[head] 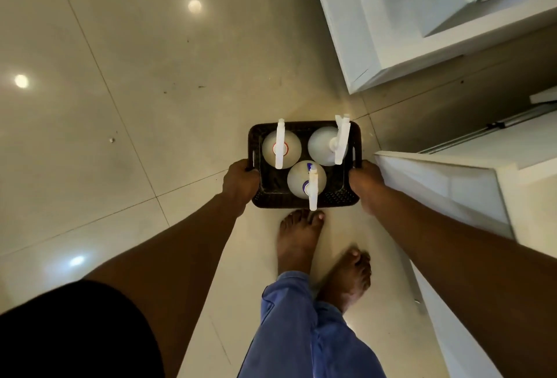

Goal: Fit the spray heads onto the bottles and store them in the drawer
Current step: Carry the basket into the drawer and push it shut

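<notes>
A dark perforated basket (337,198) hangs above the floor, seen from straight overhead. My left hand (239,180) grips its left handle and my right hand (366,180) grips its right handle. Inside stand three pale bottles, each with a white spray head fitted: one at the far left with a red collar (281,145), one at the far right (327,145), and one nearer me with a blue collar (306,180). All three stand upright.
A white cabinet (361,31) stands at the far right. A pulled-out white drawer front (437,185) sits just right of my right hand. My bare feet (298,236) are on the glossy tiled floor (135,91) beneath the basket.
</notes>
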